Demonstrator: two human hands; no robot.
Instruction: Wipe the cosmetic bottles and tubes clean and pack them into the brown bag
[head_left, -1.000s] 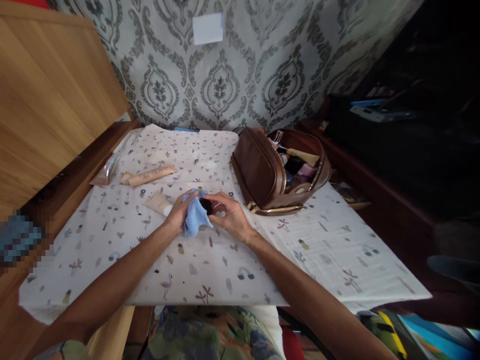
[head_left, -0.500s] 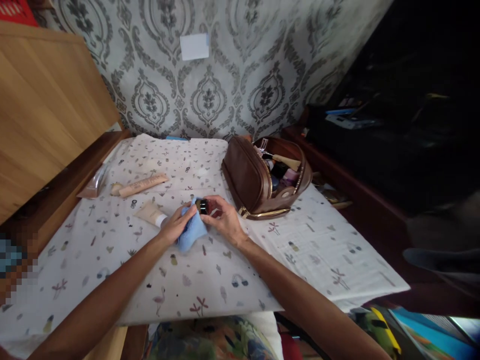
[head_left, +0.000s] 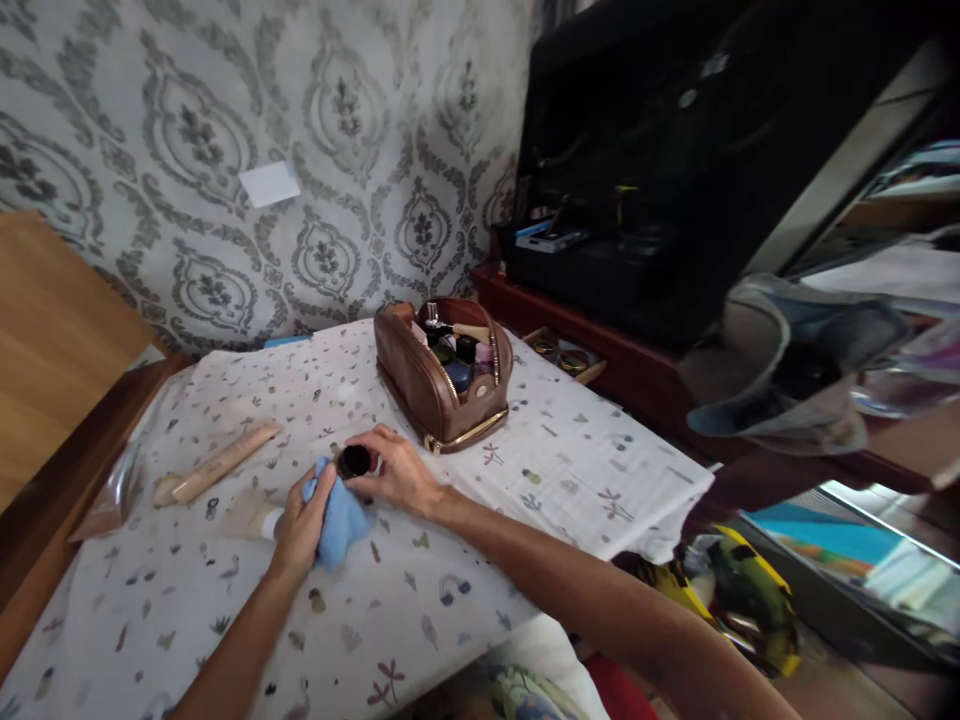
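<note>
My left hand is closed around a light blue cloth, pressing it against the side of a small dark jar with a black lid. My right hand grips the same jar from the right between thumb and fingers. The jar is held over the table, its black round end tilted towards me. Just left of my left hand lies a beige tube with a white cap. Beyond my right hand stands an open brown toiletry bag, with several cosmetics inside.
A long peach tube lies at the left of the patterned tablecloth. Near the left edge is a clear-and-brown pouch. A black television screen stands at the back right, with a fabric bin beside it.
My view has swung to the right, so everything sits further left. The jar has been turned so that its black end faces me. Both hands keep their hold.
</note>
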